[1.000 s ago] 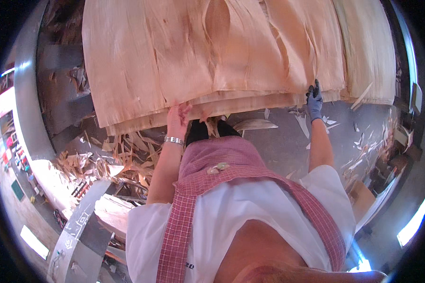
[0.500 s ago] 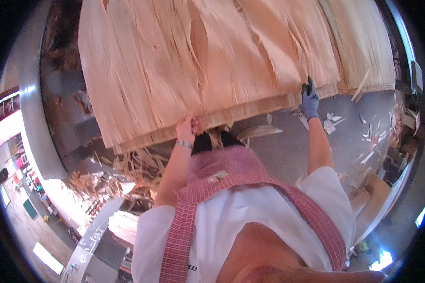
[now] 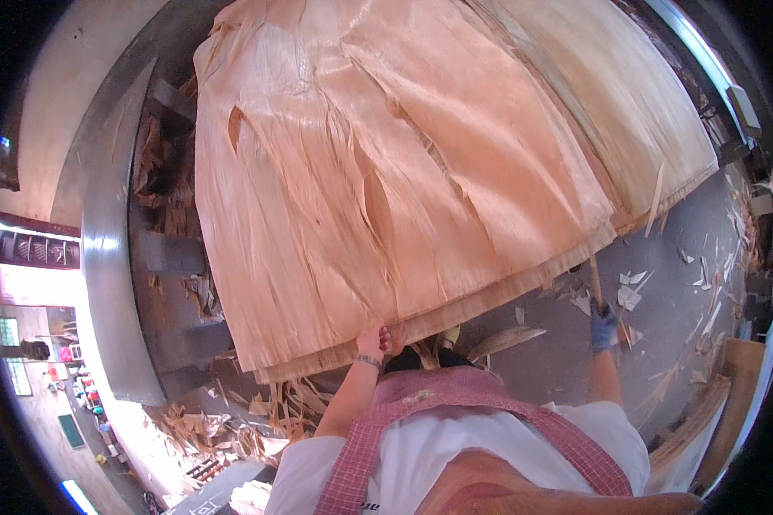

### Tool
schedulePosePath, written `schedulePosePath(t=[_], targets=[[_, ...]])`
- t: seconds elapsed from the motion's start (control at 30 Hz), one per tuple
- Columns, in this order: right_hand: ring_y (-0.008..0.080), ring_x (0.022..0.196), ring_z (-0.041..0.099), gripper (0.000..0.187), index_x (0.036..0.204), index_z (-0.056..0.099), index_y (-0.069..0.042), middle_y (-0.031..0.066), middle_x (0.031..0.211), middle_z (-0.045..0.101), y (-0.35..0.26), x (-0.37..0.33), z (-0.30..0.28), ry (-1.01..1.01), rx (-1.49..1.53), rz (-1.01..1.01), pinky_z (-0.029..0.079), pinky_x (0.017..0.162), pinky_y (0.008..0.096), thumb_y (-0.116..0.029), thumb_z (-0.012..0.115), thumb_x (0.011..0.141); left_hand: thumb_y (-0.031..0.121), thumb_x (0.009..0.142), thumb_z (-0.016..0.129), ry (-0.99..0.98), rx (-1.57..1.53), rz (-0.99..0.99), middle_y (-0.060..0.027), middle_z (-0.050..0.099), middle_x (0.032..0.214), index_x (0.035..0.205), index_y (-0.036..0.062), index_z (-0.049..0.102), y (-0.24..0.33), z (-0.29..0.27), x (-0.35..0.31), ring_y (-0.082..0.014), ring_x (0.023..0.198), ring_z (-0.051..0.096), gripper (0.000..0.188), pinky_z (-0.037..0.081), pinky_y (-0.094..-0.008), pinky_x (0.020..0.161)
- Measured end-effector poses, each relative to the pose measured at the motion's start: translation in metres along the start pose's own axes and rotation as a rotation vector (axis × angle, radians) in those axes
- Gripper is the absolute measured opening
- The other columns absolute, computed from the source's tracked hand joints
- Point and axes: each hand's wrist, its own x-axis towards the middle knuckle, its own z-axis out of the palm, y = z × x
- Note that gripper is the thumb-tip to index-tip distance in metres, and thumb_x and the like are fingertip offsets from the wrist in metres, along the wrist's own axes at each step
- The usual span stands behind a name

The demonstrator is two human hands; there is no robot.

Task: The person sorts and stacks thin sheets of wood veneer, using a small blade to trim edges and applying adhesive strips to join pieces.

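The veneer [image 3: 489, 172] lies ahead, the nearer left hand [image 3: 374, 340] pinching its edge [image 3: 472, 307], the right hand [image 3: 604, 326] gripping a strip [image 3: 595, 279] near its right corner [image 3: 608, 230]

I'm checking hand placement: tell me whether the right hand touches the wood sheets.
Apart: the head view shows grey floor between the gloved right hand and the wood sheets.

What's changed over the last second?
The gloved right hand pulled back off the near edge of the veneer sheet and now holds a thin strip. The whole view also shifted. The left hand stayed at that edge.
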Motion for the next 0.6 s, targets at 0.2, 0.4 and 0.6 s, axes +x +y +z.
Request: schedulePosePath(t=[0.2,0.4,0.6], targets=[[0.0356,0.062,0.059,0.038,0.082,0.061,-0.003,0.0205,0.072,0.062,0.028,0.003,-0.086,0.220,-0.141,-0.241,0.045,0.058,0.0416,-0.039,0.063,0.089,0.025,0.084,0.068,-0.005,-0.011,0.001,-0.0011,0.059,0.068,0.079,0.0129,0.059,-0.001,-0.002,0.009,-0.0162,0.054,0.057,0.016,0.038,-0.0294,0.038],[0.0410,0.073,0.062,0.024,0.090,0.062,-0.008,0.0214,0.076,0.063,-0.119,-0.004,-0.048,0.147,-0.010,-0.427,0.048,0.062,0.0475,-0.031,0.060,0.091,0.024,0.084,0.065,-0.070,-0.017,-0.138,-0.0021,0.059,0.069,0.082,0.0128,0.057,-0.002,0.000,0.021,-0.0173,0.053,0.057,0.014,0.038,-0.0287,0.037],[0.0382,0.084,0.065,0.041,0.087,0.066,-0.006,0.0198,0.082,0.066,-0.395,-0.004,0.037,-0.077,0.146,-0.381,0.049,0.073,0.0473,-0.045,0.055,0.091,0.026,0.085,0.064,-0.069,-0.021,-0.104,-0.0017,0.056,0.067,0.081,0.0131,0.055,-0.002,-0.011,0.022,-0.0176,0.052,0.058,0.016,0.037,-0.0276,0.037]])
